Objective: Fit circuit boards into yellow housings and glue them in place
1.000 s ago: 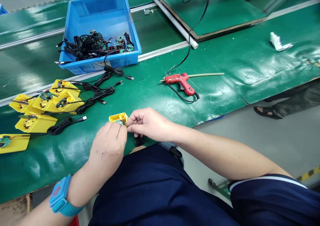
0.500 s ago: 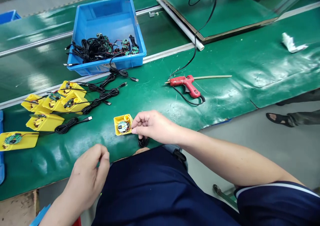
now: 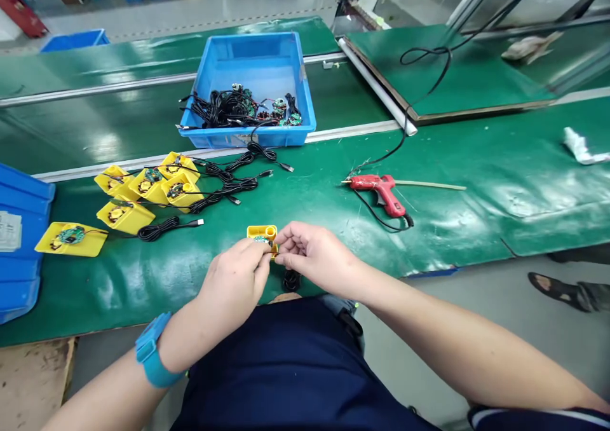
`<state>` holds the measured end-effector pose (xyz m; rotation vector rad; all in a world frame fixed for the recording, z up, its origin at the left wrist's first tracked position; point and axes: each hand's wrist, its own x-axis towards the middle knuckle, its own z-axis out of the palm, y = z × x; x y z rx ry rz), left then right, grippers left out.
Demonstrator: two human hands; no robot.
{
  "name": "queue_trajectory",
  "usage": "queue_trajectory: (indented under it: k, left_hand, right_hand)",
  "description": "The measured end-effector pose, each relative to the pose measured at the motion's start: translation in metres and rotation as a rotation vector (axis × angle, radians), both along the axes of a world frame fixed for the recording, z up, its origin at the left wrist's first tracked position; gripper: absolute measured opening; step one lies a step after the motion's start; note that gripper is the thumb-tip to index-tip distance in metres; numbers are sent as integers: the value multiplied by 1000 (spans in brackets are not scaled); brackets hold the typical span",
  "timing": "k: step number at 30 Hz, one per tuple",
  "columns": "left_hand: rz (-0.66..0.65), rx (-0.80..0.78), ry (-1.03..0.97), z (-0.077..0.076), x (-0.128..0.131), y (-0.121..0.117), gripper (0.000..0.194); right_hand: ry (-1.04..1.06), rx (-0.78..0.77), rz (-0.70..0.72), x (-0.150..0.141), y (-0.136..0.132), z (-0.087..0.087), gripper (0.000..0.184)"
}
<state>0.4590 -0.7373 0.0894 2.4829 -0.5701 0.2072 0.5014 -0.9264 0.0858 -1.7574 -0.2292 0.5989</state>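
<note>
A small yellow plastic holder (image 3: 257, 231) lies on the green belt mat (image 3: 429, 227) right in front of me. A round circuit board (image 3: 260, 239) sits in it, mostly hidden by my fingers. My left hand (image 3: 236, 280), with a blue wristband (image 3: 152, 349), has its fingertips pressed on the board. My right hand (image 3: 309, 254) pinches at the holder's near right corner. What the right fingertips hold is partly hidden. Just below them lies a coiled black cable (image 3: 291, 281).
Further left lie several yellow holders (image 3: 124, 217) with boards and black USB cables (image 3: 164, 229). A red hot glue gun (image 3: 380, 192) lies to the right. A blue crate (image 3: 248, 94) holds cables and boards. Another blue crate (image 3: 21, 240) stands at the left edge.
My left hand has come back from the lower left, where it hung apart, and now covers the board in the holder. The view has tilted up, showing more of the floor beyond.
</note>
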Motion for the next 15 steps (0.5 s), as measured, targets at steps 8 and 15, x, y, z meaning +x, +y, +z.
queue_trajectory:
  k: [8, 15]
  left_hand:
    - [-46, -33, 74, -3, 12, 4, 18]
    - [-86, 88, -27, -2, 10, 6, 14]
  right_hand:
    - [-23, 19, 15, 0, 1, -4, 14]
    - [50, 79, 0, 3, 1, -3, 13]
